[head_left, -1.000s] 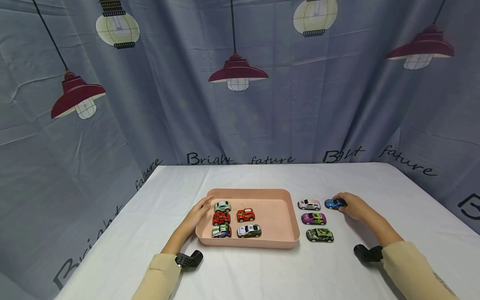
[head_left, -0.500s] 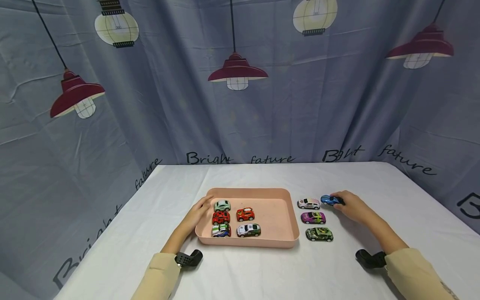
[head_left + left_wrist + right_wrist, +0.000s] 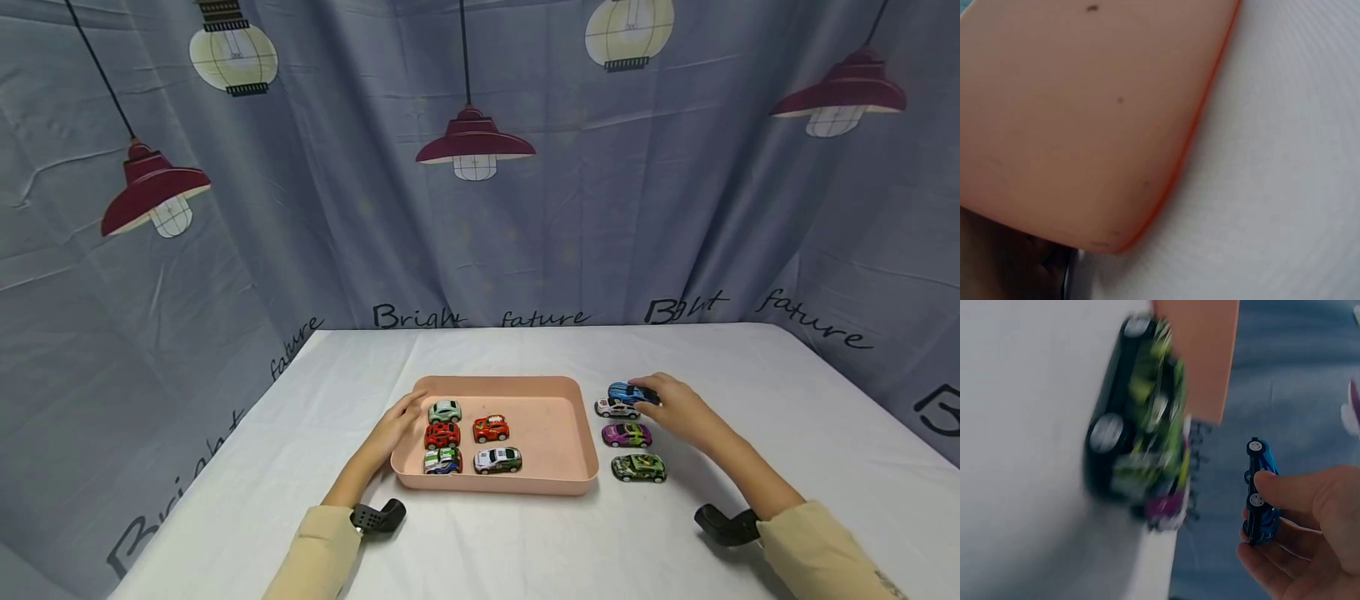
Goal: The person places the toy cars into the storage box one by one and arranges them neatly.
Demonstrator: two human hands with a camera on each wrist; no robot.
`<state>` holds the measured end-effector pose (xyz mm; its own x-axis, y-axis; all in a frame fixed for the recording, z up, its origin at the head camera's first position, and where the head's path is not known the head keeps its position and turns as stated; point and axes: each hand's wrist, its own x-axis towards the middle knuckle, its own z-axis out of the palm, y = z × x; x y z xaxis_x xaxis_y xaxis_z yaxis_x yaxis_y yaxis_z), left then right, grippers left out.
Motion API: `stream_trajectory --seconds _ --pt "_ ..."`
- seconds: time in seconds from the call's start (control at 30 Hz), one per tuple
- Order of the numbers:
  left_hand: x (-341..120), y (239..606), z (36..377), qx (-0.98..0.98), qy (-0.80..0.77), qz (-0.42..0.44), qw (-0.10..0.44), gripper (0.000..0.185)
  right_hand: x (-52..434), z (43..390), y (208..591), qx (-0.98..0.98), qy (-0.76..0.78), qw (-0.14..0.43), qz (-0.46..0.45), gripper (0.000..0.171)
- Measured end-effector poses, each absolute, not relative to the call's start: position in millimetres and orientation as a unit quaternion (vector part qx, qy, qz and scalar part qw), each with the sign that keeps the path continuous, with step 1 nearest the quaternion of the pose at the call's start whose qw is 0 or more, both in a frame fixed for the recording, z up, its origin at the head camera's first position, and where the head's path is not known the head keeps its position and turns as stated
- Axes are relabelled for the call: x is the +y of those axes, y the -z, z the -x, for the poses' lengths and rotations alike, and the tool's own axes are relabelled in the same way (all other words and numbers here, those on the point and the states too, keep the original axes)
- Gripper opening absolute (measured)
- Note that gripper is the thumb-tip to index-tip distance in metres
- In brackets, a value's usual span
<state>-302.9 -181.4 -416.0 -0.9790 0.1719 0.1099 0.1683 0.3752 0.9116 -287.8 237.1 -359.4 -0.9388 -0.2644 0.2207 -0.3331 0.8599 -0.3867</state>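
Note:
My right hand (image 3: 663,402) pinches a small blue toy car (image 3: 624,392) and holds it lifted just above the white toy car (image 3: 617,409); in the right wrist view the blue toy car (image 3: 1261,490) sits between thumb and fingers. Below the white car stand a purple car (image 3: 627,435) and a green camouflage car (image 3: 639,468) on the table. My left hand (image 3: 396,425) rests against the left rim of the pink tray (image 3: 555,425), whose pink outer wall (image 3: 1085,112) fills the left wrist view. The tray holds several toy cars, such as a red car (image 3: 491,430).
A white cloth covers the table (image 3: 750,375), which ends at a blue printed curtain (image 3: 480,208) behind. The tray's right half holds no cars. The three loose cars form a column right of the tray.
My right hand has lifted the blue car off the table and carried it left, from right of the white car to above it. The left hand has stayed on the tray.

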Motion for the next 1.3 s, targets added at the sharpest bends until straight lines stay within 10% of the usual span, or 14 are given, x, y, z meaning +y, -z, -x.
stream_trajectory --seconds 1.3 --pt "-184 423 308 0.833 -0.544 -0.098 -0.004 0.042 87 297 355 -0.938 -0.251 0.040 -0.238 0.037"
